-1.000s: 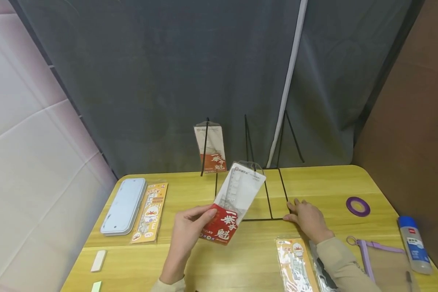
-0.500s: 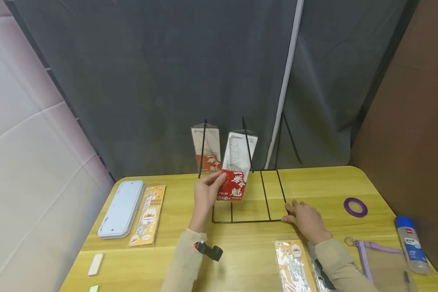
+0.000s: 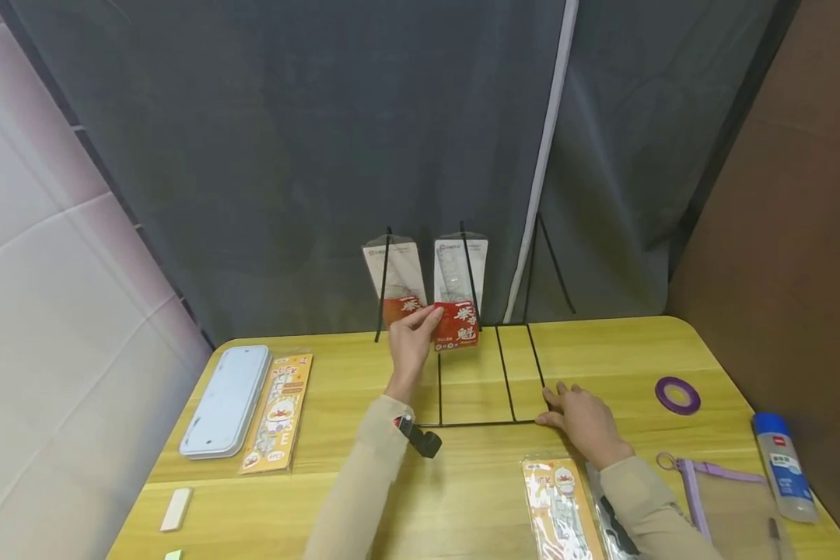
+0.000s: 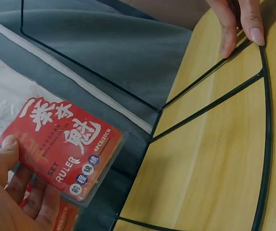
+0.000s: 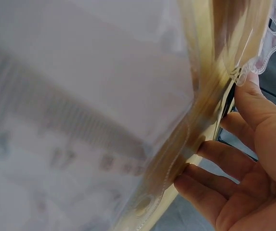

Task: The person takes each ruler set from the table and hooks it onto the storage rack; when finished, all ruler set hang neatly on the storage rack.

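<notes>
My left hand (image 3: 407,354) pinches the lower left edge of a ruler set (image 3: 458,327) in a clear sleeve with a red lower part. The set's top overlaps the middle prong of a black wire display rack (image 3: 474,424); whether the prong passes through its hole is too small to tell. On the left prong hangs a similar ruler set (image 3: 396,264), partly behind my left fingers. My right hand (image 3: 584,424) holds the rack's front right corner, thumb and fingers about the wire, as the left wrist view also shows. The right prong (image 3: 557,264) carries nothing.
At left lie a pale blue case (image 3: 225,400), an orange card pack (image 3: 277,412) and a white eraser (image 3: 176,509). Another orange pack (image 3: 561,505) lies near my right forearm. Purple tape (image 3: 677,395), a mesh pouch (image 3: 731,505) and a glue bottle (image 3: 785,467) are at right.
My left hand has carried the ruler set up and away from me to the middle prong, turning it from tilted to nearly upright. My right hand stays on the rack's corner.
</notes>
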Available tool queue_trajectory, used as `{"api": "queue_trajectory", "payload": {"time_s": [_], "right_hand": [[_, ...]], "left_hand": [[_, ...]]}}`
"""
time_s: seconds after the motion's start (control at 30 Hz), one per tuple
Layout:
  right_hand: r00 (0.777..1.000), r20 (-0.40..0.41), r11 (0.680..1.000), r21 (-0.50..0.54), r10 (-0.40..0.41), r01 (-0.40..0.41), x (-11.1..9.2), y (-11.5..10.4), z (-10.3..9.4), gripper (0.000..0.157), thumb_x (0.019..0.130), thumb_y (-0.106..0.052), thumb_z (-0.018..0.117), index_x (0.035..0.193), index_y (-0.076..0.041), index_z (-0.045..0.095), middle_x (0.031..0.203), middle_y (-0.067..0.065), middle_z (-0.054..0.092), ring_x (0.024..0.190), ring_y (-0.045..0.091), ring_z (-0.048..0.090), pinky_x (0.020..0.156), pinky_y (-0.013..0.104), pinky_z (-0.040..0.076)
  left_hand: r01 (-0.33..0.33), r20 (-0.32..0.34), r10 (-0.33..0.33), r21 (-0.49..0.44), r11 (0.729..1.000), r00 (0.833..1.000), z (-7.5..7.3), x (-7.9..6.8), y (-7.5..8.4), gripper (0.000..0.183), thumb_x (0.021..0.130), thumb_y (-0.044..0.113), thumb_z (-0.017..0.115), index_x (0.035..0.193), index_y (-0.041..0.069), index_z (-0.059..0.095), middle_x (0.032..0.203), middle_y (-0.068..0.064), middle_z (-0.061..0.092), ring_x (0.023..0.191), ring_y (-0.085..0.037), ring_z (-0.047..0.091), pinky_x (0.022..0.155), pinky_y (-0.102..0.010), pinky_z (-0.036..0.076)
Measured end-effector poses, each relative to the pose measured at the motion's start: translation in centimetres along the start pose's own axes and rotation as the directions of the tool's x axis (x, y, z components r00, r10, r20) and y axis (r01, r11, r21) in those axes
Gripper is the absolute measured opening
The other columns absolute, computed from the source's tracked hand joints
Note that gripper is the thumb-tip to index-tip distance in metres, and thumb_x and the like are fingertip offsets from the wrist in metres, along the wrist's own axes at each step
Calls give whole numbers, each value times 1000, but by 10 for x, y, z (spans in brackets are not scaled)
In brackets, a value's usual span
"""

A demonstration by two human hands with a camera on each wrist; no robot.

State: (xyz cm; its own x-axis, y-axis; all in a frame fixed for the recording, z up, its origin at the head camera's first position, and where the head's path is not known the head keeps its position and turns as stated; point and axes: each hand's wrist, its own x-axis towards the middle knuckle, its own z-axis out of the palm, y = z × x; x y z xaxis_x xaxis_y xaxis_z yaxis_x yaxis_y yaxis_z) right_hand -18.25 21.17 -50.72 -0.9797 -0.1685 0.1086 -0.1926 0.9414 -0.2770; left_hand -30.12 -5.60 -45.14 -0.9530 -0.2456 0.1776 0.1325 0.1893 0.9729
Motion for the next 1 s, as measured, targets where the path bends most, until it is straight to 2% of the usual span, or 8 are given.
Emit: {"api": "queue_trajectory", "payload": {"time_s": [0.17,0.3,0.43,0.6,0.77,0.93,1.0], "right_hand": [[1000,9,1000,6,-2,2,1,0,1,57,80,-38,66,126,-6,57,129,28,49,112,50,48,80,55,48],[1000,12,1000,9,7,-7,1,0,1,57,80,-38,66,126,-6,56,130,28,48,112,50,48,79,54,49],[1000,9,1000,10,8,-9,2,1,1,57,80,-38,67,126,-5,57,129,28,48,111,50,48,79,55,49],[1000,4,1000,18,-3,3,1,1,1,59,79,-40,67,125,-4,57,128,29,49,112,50,48,80,55,48],[1000,-4,1000,14,-6,6,1,1,1,58,79,-39,67,124,-4,58,127,29,49,112,50,48,78,53,49],[1000,-12,1000,16,-14,14,0,1,1,58,78,-39,68,123,-3,59,126,30,50,110,50,49,78,53,49],[1000,-16,1000,20,-16,17,0,1,1,58,78,-39,68,123,-3,58,126,30,50,110,50,49,78,53,49]], "left_hand": [[34,40,-31,-69,997,999,7,3,-5,32,79,37,73,103,15,73,87,-4,72,73,-18,66,66,-30,53],[43,82,-32,-145,989,996,13,5,-7,32,80,32,73,104,11,72,90,-8,72,74,-18,67,69,-33,55],[40,95,-25,-164,986,995,16,7,-8,32,80,29,73,103,8,72,94,-10,71,76,-18,68,73,-37,55],[25,117,-13,-101,995,993,13,7,-11,30,80,31,73,103,11,72,96,-8,71,81,-18,68,75,-38,55],[-15,157,17,-15,1000,987,6,3,-18,28,82,29,72,105,15,72,93,-3,71,83,-16,66,70,-32,53],[-66,175,52,72,995,983,-13,-12,-35,23,83,24,71,103,12,72,87,-2,71,80,-19,66,67,-28,51],[-59,172,39,110,992,984,-25,-19,-41,20,84,24,70,100,12,73,87,0,71,78,-17,66,66,-28,52]]}}
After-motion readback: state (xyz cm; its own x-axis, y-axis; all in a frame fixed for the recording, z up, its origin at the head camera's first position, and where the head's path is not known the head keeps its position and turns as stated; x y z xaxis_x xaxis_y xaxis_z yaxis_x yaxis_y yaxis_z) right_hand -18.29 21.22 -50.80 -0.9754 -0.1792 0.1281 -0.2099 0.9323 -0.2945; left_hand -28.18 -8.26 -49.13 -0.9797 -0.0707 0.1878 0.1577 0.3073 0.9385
